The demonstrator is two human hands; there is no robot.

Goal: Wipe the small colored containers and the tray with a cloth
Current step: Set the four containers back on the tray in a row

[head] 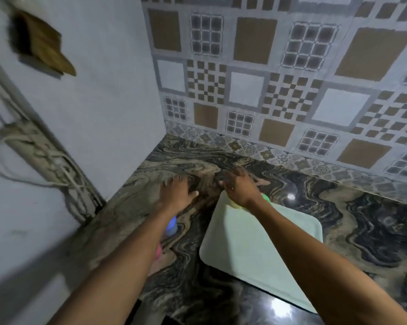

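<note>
A pale green tray [263,249] lies flat on the marbled countertop [362,219]. My left hand [178,192] hovers with spread fingers over the counter left of the tray, holding nothing. My right hand [239,187] reaches over the tray's far corner, fingers straight, empty. A green container [265,197] and a yellow one [236,205] peek out from under my right wrist. A blue container [172,227] and a pink one [159,250] stand on the counter, mostly hidden by my left forearm. No cloth is in view.
A plain wall with a cable bundle [47,160] closes the left side. The patterned tile wall [268,90] runs along the back of the counter. The view is motion-blurred.
</note>
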